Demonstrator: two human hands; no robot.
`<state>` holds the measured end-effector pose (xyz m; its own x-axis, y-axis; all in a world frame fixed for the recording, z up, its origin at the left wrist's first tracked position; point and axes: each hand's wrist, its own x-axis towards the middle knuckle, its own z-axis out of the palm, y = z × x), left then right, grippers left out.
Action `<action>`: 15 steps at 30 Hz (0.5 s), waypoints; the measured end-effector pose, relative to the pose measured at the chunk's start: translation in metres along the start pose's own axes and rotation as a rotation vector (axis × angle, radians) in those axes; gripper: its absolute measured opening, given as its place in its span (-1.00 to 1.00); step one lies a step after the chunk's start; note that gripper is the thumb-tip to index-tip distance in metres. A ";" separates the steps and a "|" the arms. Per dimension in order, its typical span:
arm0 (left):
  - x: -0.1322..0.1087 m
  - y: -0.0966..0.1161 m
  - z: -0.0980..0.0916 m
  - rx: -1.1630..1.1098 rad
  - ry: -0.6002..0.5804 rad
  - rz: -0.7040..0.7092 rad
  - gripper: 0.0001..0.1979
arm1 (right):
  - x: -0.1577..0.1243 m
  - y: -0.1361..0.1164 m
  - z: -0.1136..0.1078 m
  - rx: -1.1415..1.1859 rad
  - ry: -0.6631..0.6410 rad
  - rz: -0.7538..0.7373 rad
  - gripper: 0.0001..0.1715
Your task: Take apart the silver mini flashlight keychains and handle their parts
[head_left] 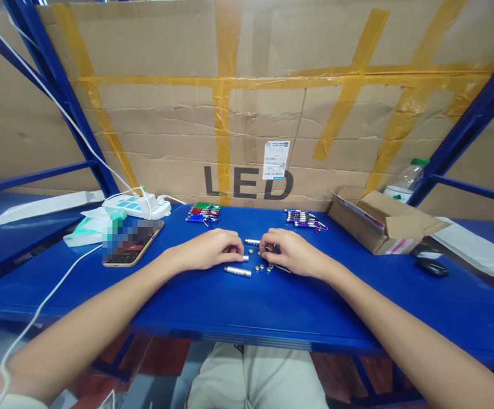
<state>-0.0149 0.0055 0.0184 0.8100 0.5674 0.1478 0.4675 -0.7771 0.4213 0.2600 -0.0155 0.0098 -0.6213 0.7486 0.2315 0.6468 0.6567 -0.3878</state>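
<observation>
My left hand [217, 249] is closed, its thumb and fingertips pinching a small silver tube [245, 258] whose end sticks out. My right hand [288, 250] is lowered to the table with its fingers drawn together by some button cells [262, 267]; what they grip, if anything, is hidden. In front of my left hand lies a silver mini flashlight body [238, 272]. A second silver tube [252, 242] rests between my hands, partly behind the right fingers. Metal parts show beneath my right palm, too small to make out.
Mini flashlights with clips lie in two groups, a green, red and blue group [203, 213] and a black and purple group [304, 219]. A phone [134, 247] and power strip [155, 208] sit left. Right are an open carton [383, 221] and black mouse [431, 267]. Cardboard [166, 130] stands behind.
</observation>
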 end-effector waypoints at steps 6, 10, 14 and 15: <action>0.000 -0.009 0.003 0.172 0.061 -0.006 -0.78 | 0.001 0.001 0.000 -0.002 -0.014 0.009 -0.91; 0.001 -0.010 0.005 0.278 0.082 -0.033 -0.79 | 0.001 0.003 0.000 -0.003 -0.009 0.018 -0.92; 0.001 -0.008 0.006 0.347 0.103 -0.052 -0.80 | 0.001 0.002 0.001 0.006 -0.005 0.035 -0.92; 0.000 -0.007 0.006 0.349 0.113 -0.046 -0.79 | 0.001 0.001 0.001 0.006 -0.002 0.046 -0.92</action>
<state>-0.0157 0.0097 0.0097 0.7505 0.6151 0.2418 0.6108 -0.7852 0.1016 0.2597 -0.0145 0.0088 -0.5916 0.7779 0.2120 0.6723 0.6210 -0.4029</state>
